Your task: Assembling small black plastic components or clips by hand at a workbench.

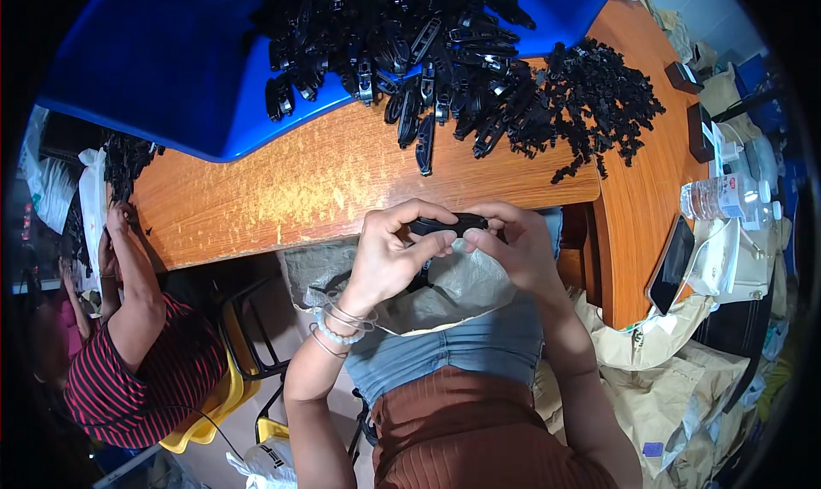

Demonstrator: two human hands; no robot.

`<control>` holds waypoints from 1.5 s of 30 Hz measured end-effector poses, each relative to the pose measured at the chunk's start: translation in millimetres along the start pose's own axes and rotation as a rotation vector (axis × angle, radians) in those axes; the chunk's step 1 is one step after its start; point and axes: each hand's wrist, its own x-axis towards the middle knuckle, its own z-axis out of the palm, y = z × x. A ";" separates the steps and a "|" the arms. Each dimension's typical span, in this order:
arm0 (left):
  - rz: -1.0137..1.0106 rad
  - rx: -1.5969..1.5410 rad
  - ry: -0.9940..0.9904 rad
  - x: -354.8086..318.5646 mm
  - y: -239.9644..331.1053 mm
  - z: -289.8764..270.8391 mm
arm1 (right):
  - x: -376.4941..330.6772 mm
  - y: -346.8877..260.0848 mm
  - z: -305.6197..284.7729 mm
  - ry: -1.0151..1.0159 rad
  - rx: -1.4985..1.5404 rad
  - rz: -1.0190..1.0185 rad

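Note:
Just beyond the table's near edge, over my lap, I hold a slim black plastic part [446,224] level between both hands. My left hand [385,254] pinches its left end with thumb and fingers. On the other end, the fingertips of my right hand [523,251] are closed, partly covering it. A pale woven sack [475,279] lies open on my lap below the hands. Ahead, a heap of long black plastic parts [419,70] spills from a tipped blue bin [171,70] onto the table. To its right spreads a pile of much smaller black pieces [607,100].
The wooden table [299,177] has a worn top and curves round on the right. Beside it are a phone [671,262], clear plastic bottles [718,196] and crumpled brown paper [658,395]. At the left, a person in a striped shirt [145,369] handles black parts.

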 end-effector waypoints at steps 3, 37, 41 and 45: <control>-0.007 0.121 -0.095 4.3 3.6 -10.1 | -4.3 -8.2 -9.6 -0.094 -0.111 -0.054; -0.021 -0.202 0.111 -1.0 -12.4 20.5 | 8.2 -19.6 -6.5 0.124 -0.734 -0.785; 0.013 -0.191 0.125 -1.5 -10.8 18.4 | 5.2 -19.3 -2.0 0.162 -0.377 -0.430; 0.007 -0.021 0.016 -1.5 -6.6 14.5 | -3.8 -15.7 -16.0 -0.015 -0.311 -0.067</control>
